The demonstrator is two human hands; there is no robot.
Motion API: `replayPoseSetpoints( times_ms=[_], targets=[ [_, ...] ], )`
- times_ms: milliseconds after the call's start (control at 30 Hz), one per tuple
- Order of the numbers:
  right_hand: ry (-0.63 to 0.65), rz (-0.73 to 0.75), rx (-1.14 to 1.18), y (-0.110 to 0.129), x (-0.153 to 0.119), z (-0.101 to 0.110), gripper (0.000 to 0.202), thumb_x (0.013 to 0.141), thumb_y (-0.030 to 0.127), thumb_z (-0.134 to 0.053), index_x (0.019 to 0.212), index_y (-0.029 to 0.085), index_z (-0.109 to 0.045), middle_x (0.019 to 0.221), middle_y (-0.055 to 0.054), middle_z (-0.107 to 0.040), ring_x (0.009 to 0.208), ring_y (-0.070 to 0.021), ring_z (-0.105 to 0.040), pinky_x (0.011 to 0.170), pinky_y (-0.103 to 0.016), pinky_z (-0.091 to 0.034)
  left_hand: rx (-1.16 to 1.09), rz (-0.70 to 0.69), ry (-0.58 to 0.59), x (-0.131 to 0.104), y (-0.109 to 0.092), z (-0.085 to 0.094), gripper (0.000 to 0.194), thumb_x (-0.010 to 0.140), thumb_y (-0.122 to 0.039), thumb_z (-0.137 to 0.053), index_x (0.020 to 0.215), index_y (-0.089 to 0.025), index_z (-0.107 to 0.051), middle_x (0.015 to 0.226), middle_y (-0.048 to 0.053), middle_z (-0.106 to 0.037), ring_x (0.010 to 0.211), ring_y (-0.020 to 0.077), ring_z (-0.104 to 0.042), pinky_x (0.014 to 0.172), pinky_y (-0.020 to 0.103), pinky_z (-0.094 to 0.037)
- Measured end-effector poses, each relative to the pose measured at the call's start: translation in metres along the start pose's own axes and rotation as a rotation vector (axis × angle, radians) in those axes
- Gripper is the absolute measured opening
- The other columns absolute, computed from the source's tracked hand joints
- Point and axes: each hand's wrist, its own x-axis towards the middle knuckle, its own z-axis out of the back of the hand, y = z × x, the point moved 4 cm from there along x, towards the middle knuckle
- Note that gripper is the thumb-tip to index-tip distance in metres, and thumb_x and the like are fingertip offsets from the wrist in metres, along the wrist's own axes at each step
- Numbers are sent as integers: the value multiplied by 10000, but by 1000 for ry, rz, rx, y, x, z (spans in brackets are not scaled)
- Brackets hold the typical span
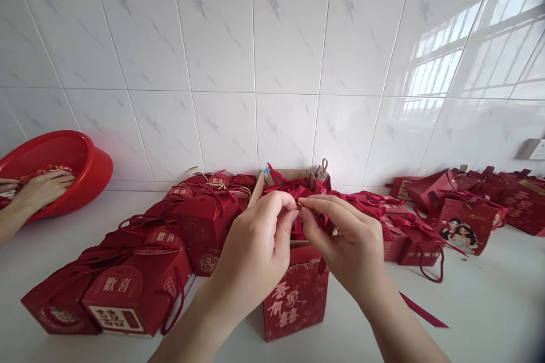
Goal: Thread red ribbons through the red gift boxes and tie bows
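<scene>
My left hand [259, 238] and my right hand [347, 238] meet fingertip to fingertip above a red gift box [296, 300] with pale Chinese characters on its front. Thumb and forefinger of each hand are pinched together. Whatever lies between the fingertips is too small and too covered to make out. Behind and below the fingers, dark red ribbons [281, 181] lie bunched in an open cardboard carton. The upper part of the front box is partly hidden by both hands.
Red gift boxes [121, 289] with cord handles stand in rows at left. More ribbon-tied boxes [419, 238] and a box with a cartoon couple [462, 227] stand at right. Another person's hand [45, 193] reaches into a red basin [100, 164]. A tiled wall [221, 39] rises behind.
</scene>
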Motion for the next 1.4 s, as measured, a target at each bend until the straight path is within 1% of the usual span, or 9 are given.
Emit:
replayPoseSetpoints(
  times_ms=[167,300,467,700,833,1033,1200,1300,1400],
  targets=[
    [258,-391,438,-11,-2,2,76,865,188,-607,921,181,-657,834,-41,-682,765,-144,-658,655,-233,-562,44,-21,115,0,1,6,110,941,-129,-420,891,-201,-486,791,-15,-578,664,125,-516,611,246,-403],
    [358,-618,710,-19,-5,-1,99,878,241,-620,953,177,-628,838,-38,-656,819,-140,-644,712,-237,-559,97,-75,151,0,-2,10,133,929,-98,-431,879,-206,-491,787,-34,-589,702,124,-530,660,254,-400],
    [413,-699,924,-15,-4,-2,38,891,196,-599,905,162,-605,818,-4,-595,740,-78,-593,704,-181,-527,138,-186,76,0,-6,12,144,911,-72,-460,899,-207,-507,752,-53,-599,677,109,-548,685,255,-401],
    [425,-736,999,-10,-2,0,42,855,186,-646,878,166,-618,763,10,-551,670,-65,-524,626,-161,-475,144,-240,12,-1,-9,14,141,913,-77,-452,902,-214,-485,765,-45,-601,662,109,-551,669,249,-414],
    [393,-772,1019,-13,-3,-1,44,838,195,-662,845,166,-629,750,10,-564,661,-71,-541,633,-175,-487,182,-229,4,1,-11,13,141,910,-79,-437,870,-209,-474,723,-44,-574,627,115,-513,629,256,-393],
    [366,-745,942,-16,-5,1,40,827,198,-661,823,163,-643,773,-8,-596,711,-95,-583,687,-205,-518,169,-202,-12,1,-11,10,132,911,-89,-450,860,-202,-497,721,-43,-598,620,116,-511,622,263,-388],
    [289,-704,899,-17,-2,5,22,812,181,-673,806,173,-653,719,4,-596,622,-77,-550,569,-172,-488,8,-140,0,-1,-11,7,104,918,-117,-482,911,-213,-520,761,-46,-611,630,95,-539,602,223,-414],
    [79,-603,794,-13,1,27,68,779,149,-684,769,211,-660,723,6,-619,650,-107,-592,556,-193,-519,-71,-71,4,-4,-12,12,88,911,-167,-531,981,-222,-530,813,-37,-621,713,95,-585,644,197,-445],
    [-184,-494,465,-17,-13,75,107,834,193,-607,764,249,-666,803,1,-687,859,-157,-666,693,-236,-582,-80,-39,55,-9,-18,19,57,899,-202,-559,944,-230,-538,783,-43,-615,690,91,-585,616,185,-447]
  ],
)
